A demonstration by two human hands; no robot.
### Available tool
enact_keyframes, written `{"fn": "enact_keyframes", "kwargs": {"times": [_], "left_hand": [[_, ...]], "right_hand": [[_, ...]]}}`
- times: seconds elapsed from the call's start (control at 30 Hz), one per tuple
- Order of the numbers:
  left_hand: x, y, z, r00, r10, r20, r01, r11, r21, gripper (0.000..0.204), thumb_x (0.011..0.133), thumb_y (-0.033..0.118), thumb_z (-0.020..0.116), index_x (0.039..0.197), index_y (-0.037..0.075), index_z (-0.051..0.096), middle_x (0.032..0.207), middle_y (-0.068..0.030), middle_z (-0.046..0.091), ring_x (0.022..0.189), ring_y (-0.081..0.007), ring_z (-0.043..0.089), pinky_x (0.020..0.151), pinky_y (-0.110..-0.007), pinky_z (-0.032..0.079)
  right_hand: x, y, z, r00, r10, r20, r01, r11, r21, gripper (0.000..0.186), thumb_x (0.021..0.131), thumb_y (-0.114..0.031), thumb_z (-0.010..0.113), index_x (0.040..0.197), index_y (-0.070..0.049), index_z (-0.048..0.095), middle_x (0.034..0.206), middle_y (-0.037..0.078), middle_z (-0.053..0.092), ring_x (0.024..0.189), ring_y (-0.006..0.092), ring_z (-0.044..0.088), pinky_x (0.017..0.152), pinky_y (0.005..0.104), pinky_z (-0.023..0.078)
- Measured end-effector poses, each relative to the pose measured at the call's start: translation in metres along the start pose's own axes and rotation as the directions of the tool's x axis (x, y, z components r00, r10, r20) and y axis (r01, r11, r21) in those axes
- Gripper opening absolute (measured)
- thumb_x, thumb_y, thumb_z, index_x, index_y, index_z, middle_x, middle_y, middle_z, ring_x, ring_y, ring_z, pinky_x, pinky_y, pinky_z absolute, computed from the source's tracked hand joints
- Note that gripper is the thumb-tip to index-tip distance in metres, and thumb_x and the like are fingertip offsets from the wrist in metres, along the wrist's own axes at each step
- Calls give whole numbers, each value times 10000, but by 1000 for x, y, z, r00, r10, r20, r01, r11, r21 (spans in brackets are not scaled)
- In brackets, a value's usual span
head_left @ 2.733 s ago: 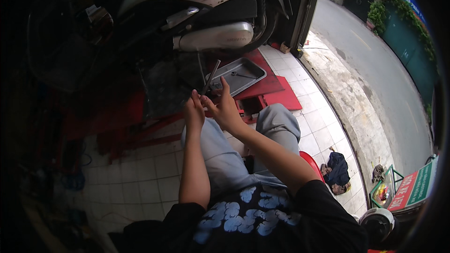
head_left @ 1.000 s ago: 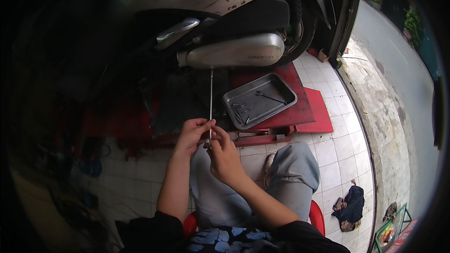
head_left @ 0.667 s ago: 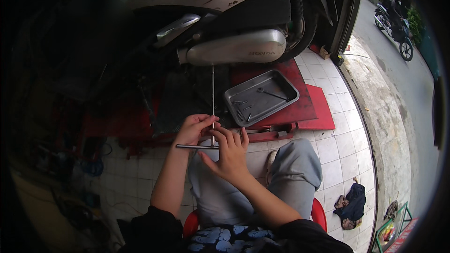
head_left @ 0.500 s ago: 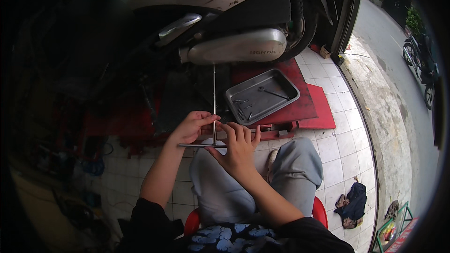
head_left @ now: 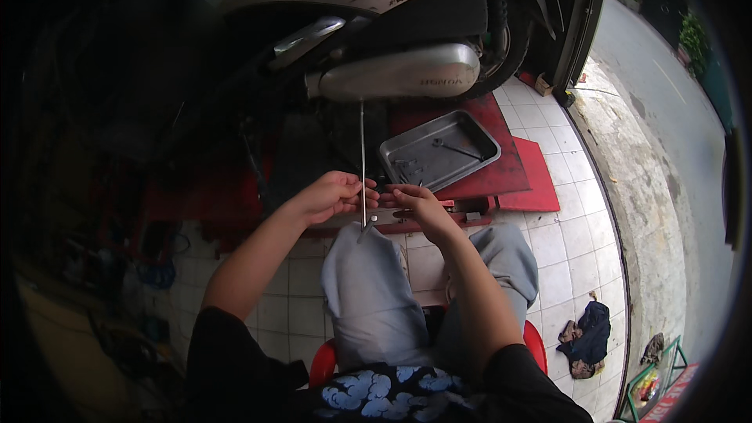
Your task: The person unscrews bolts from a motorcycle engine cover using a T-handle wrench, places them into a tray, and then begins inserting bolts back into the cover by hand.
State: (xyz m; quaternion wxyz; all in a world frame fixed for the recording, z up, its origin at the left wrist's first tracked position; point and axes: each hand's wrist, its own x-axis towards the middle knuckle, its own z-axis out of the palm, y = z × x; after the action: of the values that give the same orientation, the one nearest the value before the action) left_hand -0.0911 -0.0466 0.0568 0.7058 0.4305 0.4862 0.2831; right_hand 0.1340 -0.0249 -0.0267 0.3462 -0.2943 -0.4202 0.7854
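Observation:
A long T-handle wrench (head_left: 363, 141) runs from beneath the silver engine cover (head_left: 403, 72) of a motor scooter toward my knees. My left hand (head_left: 333, 196) is closed around its shaft, thumb and forefinger pinching it a little above the crossbar. That crossbar now appears almost end-on, over my left knee. Just to the right of the shaft, my right hand (head_left: 419, 207) has its fingers stretched toward my left hand, apart from the handle. A grey metal tray (head_left: 478, 167) lies beyond my right hand, with a combination wrench (head_left: 458, 149) and several small metal parts (head_left: 407, 167) in it.
The scooter's rear wheel (head_left: 513, 51) is at the upper right. Under the tray is a red lift platform (head_left: 513, 176). A dark cloth (head_left: 589, 337) lies on the white tiled floor at the right, near the doorway to the street.
The wrench's crossbar has turned from sideways to nearly end-on. My right hand has left the crossbar and moved up and right; my left hand has slid slightly up the shaft.

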Motion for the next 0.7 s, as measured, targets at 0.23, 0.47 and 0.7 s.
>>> {"fn": "enact_keyframes", "kwargs": {"times": [0.23,0.47,0.7], "left_hand": [[10,-1,2,997,-31,-73,24,996,-87,265,1020,113,423,1215,-34,525,1149,-157,631,1062,-280,649,940,-406,528],[-13,16,7,992,-122,33,126,974,-189,378,1033,231,435,1279,-54,470,1246,-244,585,1162,-329,607,968,-429,514],[-11,5,21,977,-193,-91,192,981,-16,353,943,208,648,1157,-46,530,1108,-156,654,1036,-222,671,889,-338,551]], "right_hand": [[67,-41,13,885,51,463,-112,988,106,268,992,-116,521,1216,30,544,992,87,648,803,147,617,737,314,522],[81,-23,18,958,68,278,-132,967,220,201,953,-76,593,1143,-10,593,986,87,691,779,122,642,698,256,551],[85,-21,9,962,212,170,-230,969,93,162,882,-107,709,1025,-70,643,940,62,688,834,113,648,768,244,530]]}}
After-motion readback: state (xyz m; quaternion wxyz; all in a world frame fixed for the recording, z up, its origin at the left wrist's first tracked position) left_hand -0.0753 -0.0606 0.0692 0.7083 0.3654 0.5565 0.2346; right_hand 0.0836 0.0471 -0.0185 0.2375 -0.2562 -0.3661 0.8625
